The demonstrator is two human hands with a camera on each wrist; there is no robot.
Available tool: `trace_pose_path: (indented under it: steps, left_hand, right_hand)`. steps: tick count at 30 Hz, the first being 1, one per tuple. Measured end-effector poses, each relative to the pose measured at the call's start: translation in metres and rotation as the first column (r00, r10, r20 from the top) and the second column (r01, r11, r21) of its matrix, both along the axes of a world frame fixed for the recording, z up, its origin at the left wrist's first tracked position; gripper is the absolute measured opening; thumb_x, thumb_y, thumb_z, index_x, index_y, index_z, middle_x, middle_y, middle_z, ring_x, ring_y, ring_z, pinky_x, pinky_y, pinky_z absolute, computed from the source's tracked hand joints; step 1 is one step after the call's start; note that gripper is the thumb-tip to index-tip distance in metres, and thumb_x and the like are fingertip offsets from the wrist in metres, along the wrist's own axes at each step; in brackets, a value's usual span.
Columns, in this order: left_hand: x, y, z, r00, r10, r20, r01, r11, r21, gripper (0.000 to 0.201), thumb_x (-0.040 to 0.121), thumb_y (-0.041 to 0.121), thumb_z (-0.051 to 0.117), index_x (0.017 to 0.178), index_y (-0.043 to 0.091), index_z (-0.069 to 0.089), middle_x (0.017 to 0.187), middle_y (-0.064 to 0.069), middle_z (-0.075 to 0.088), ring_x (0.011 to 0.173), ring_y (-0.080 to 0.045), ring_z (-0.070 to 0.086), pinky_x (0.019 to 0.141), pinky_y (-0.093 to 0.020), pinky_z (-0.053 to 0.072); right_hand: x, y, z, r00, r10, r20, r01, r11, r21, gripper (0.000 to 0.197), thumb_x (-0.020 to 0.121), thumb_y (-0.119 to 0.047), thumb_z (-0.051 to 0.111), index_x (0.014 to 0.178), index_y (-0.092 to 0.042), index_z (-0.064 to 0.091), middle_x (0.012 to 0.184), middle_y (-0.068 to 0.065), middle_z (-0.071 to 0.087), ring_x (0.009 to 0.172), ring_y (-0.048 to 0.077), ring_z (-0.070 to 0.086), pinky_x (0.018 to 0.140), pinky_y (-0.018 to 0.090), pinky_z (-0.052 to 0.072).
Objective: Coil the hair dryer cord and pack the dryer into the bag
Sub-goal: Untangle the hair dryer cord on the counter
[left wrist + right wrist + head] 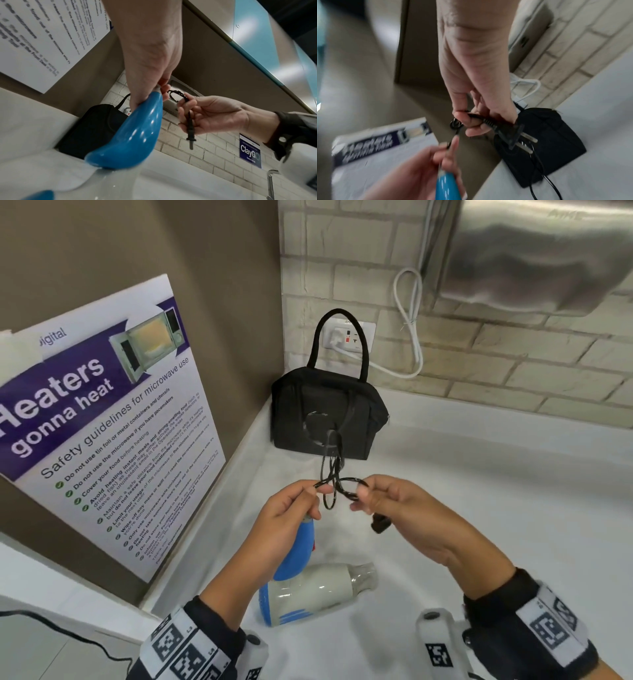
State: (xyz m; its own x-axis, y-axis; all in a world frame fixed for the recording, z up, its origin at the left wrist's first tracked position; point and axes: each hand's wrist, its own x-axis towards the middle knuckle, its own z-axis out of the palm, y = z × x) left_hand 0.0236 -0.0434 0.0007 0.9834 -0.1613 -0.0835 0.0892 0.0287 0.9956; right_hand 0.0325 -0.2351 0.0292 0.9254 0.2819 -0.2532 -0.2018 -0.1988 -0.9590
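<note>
A white and blue hair dryer [318,590] lies on the white counter, its blue handle [297,549] raised. My left hand [291,508] grips the top of that handle [133,135] and pinches the black cord [337,491] where it leaves it. My right hand [383,501] pinches the cord near its end, and the black plug [380,523] hangs below its fingers; its prongs [526,143] point down. Loose cord loops hang between both hands. A black handbag [325,412] stands behind them in the corner, closed as far as I can see.
A safety poster [102,419] covers the left wall. A wall socket [349,335] with a white cable [407,323] sits on the brick wall behind the bag. A steel hand dryer [541,251] hangs top right. A black cable [68,635] lies at lower left.
</note>
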Motion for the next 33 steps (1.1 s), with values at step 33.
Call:
trace_pose_path:
  steps: [33]
  left_hand:
    - [0.024, -0.014, 0.006, 0.998, 0.047, 0.040, -0.052, 0.989, 0.142, 0.025, 0.099, 0.021, 0.042, 0.092, 0.023, 0.067, 0.074, 0.011, 0.066, 0.061, -0.006, 0.043, 0.060, -0.011, 0.040]
  right_hand:
    - [-0.003, -0.047, 0.014, 0.995, 0.084, -0.046, -0.084, 0.996, -0.003, 0.030, 0.085, -0.038, 0.055, 0.080, -0.009, 0.058, 0.060, -0.003, 0.037, 0.062, 0.012, 0.033, 0.068, 0.027, 0.029]
